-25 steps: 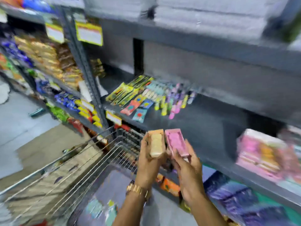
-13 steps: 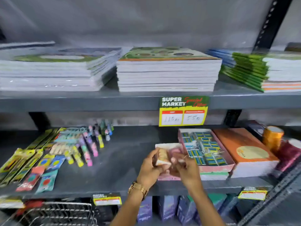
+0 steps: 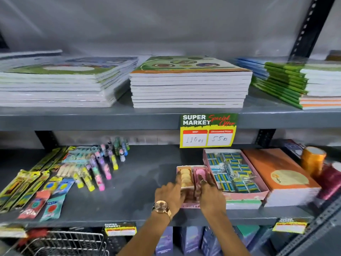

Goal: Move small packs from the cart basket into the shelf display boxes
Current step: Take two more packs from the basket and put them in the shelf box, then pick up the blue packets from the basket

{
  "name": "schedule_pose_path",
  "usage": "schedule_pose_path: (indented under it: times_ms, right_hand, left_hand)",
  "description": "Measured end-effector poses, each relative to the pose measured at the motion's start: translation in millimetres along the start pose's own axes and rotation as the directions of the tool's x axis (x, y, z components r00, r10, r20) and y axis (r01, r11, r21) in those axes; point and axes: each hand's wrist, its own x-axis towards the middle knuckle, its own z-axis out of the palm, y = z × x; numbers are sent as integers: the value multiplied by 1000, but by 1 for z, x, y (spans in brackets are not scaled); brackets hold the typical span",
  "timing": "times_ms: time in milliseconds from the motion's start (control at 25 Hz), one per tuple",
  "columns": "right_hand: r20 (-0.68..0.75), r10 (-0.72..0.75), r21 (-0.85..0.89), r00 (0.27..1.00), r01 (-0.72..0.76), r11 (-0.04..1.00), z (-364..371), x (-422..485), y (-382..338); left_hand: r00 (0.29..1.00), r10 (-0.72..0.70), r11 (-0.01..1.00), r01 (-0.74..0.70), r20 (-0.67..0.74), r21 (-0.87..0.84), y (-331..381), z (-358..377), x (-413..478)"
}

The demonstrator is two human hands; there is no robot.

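Note:
Two small packs lie side by side in a pink display box point(image 3: 190, 205) on the middle shelf: a cream-orange pack point(image 3: 186, 177) on the left and a pink pack point(image 3: 200, 173) on the right. My left hand point(image 3: 170, 194), with a gold watch on its wrist, rests its fingers on the cream-orange pack. My right hand point(image 3: 210, 194) presses on the pink pack, ring visible. Whether the fingers still grip the packs is unclear. The wire cart basket point(image 3: 60, 242) shows at the bottom left.
A larger pink box of blue packets point(image 3: 234, 174) sits right of my hands, then an orange box point(image 3: 280, 174) and tape rolls point(image 3: 312, 159). Pens and eraser packs point(image 3: 88, 169) spread at the left. Notebook stacks point(image 3: 188, 84) fill the shelf above; a yellow price tag point(image 3: 208, 131) hangs from its edge.
Both hands carried the two packs from above the cart basket to the shelf and lowered them into the pink display box. The view swung right and up to face the shelf.

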Motion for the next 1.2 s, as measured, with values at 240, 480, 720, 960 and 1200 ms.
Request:
schedule_pose_path:
  times_ms: [240, 480, 720, 960, 1200]
  right_hand:
    - [-158, -232, 103, 960, 249, 963, 2, -31, -16]
    - [-66, -716, 315, 695, 695, 646, 58, -95, -118]
    - [384, -860, 431, 335, 759, 488, 146, -156, -230]
    - [851, -525, 246, 26, 863, 441, 302, -223, -292]
    - [948, -278, 0, 154, 875, 485, 461, -248, -286]
  left_hand:
    - [991, -72, 990, 57, -115, -126, -37, -24, -31]
    - [906, -392, 905, 349, -161, -242, -147, -17, -116]
    - [542, -826, 454, 802, 154, -388, -278, 62, -274]
    - [81, -836, -153, 915, 543, -372, -305, 175, -409]
    - [-45, -696, -395, 858, 717, -329, -298, 286, -402]
